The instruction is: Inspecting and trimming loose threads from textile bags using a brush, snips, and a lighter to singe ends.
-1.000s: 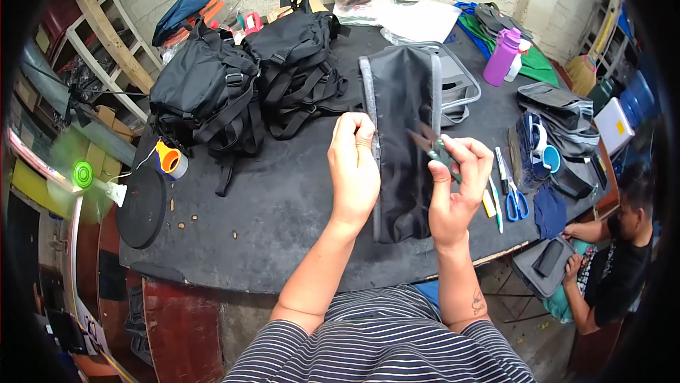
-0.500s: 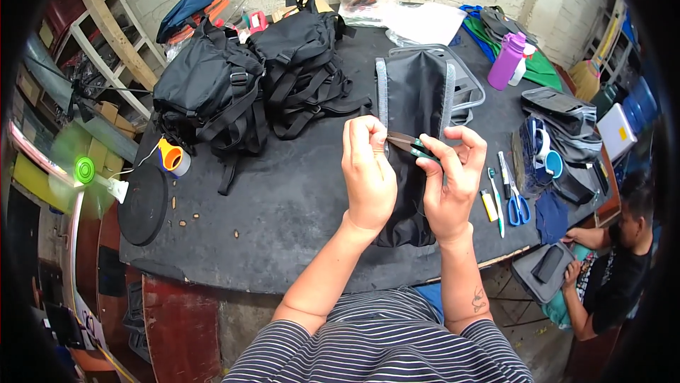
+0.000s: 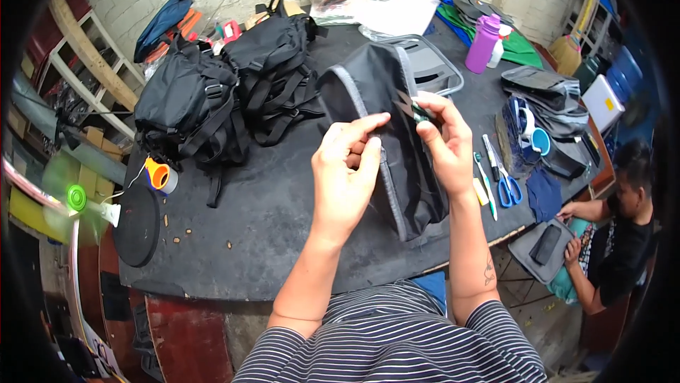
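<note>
A black fabric bag piece with grey-trimmed edges stands tilted on the table in front of me. My left hand is closed on its near-left trimmed edge, thumb and fingers pinching there. In my right hand is a small pair of thread snips with dark green grips, held between thumb and fingers. Its blades are blurred and lie close to the bag's upper part. Whether a thread lies between them I cannot tell.
Two black backpacks sit at the left. Behind the bag lies a grey framed panel. To the right are a toothbrush, blue-handled scissors and a purple bottle. A co-worker sits at lower right.
My left hand has moved left and down onto the bag's edge, apart from the snips. The bag has swung from lying straight to a raised tilt. The snips remain in my right hand.
</note>
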Demonstrator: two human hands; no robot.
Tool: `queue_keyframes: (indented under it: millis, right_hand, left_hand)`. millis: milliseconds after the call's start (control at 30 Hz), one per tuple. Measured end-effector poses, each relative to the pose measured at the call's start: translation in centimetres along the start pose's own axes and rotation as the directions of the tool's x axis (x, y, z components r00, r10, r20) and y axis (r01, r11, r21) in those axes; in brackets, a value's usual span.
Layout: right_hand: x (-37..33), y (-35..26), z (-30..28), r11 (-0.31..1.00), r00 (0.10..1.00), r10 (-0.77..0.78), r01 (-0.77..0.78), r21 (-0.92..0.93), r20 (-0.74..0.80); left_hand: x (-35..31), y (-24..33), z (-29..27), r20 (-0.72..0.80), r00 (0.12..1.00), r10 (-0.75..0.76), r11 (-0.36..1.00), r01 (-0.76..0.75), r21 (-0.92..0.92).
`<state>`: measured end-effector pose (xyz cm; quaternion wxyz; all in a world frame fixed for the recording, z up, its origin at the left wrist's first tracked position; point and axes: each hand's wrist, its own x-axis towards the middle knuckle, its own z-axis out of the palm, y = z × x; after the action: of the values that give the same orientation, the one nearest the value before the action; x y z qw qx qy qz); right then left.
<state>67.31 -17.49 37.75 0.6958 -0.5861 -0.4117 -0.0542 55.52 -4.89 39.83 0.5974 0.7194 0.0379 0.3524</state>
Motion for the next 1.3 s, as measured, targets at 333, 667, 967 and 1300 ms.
queue_keyframes:
  millis: [333, 667, 967, 1300]
  right_hand:
    - [-6.9, -3.1, 2.3, 0.949, 0.962, -0.012, -0.075, -0.306, -0.274]
    - [-7.2, -2.6, 1.7, 0.970, 0.955, 0.136, -0.182, -0.161, -0.265]
    - [-6.6, -3.1, 1.4, 0.948, 0.930, 0.317, -0.304, 0.096, -0.184]
    - [-6.6, -2.6, 1.7, 0.957, 0.933, 0.291, -0.283, 0.066, -0.213]
  left_hand:
    - [0.4, -0.7, 0.7, 0.065, 0.986, -0.151, 0.920, 0.164, -0.357]
    - [-0.2, -1.2, 1.5, 0.076, 0.989, -0.130, 0.891, 0.150, -0.428]
    - [-0.3, -1.3, 1.5, 0.068, 0.992, -0.108, 0.889, 0.126, -0.441]
    - [-0.3, -1.1, 1.4, 0.066, 0.991, -0.118, 0.877, 0.135, -0.461]
